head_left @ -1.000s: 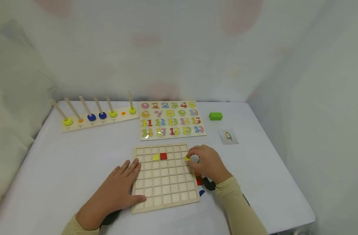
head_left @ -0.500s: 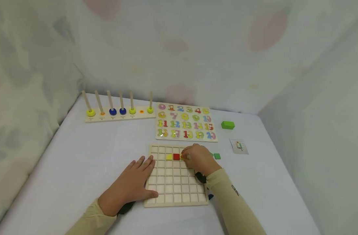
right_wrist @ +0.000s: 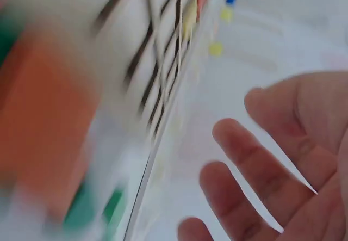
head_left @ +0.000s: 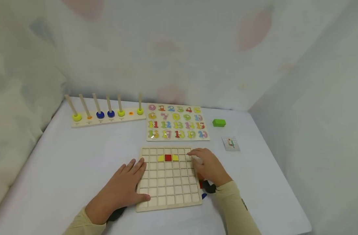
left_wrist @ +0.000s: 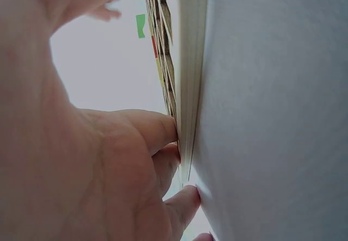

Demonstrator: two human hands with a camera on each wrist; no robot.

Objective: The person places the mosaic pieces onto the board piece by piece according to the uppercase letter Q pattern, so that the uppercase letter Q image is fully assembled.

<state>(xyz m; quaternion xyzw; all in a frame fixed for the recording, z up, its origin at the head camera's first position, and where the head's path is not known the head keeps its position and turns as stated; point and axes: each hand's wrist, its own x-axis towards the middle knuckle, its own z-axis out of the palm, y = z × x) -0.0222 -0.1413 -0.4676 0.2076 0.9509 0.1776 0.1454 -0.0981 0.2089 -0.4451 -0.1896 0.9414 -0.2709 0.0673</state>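
Note:
A wooden grid board (head_left: 169, 208) lies on the table, with a red square tile (head_left: 168, 158) between two yellow tiles, one on its left (head_left: 161, 158) and one on its right (head_left: 175, 158), in an upper row. My left hand (head_left: 120, 187) rests spread along the board's left edge, thumb over its lower left cells. In the left wrist view, fingertips (left_wrist: 163, 129) touch the board's side. At the upper right edge is my right hand (head_left: 209, 166), its thumb and fingers apart. Nothing sits between those fingers (right_wrist: 236, 143) in the right wrist view.
Orange (right_wrist: 49, 127) and green (right_wrist: 111, 205) pieces lie right of the board, partly hidden by my right hand. A blue piece (head_left: 204, 196) is nearby. Behind stand a peg counting rack (head_left: 115, 121), number puzzle (head_left: 178, 138), green block (head_left: 219, 123) and pattern card (head_left: 231, 145).
My right hand carried a yellow tile left to the cell beside the red one and let go of it. It has moved back to the board's right edge. The left hand stays put.

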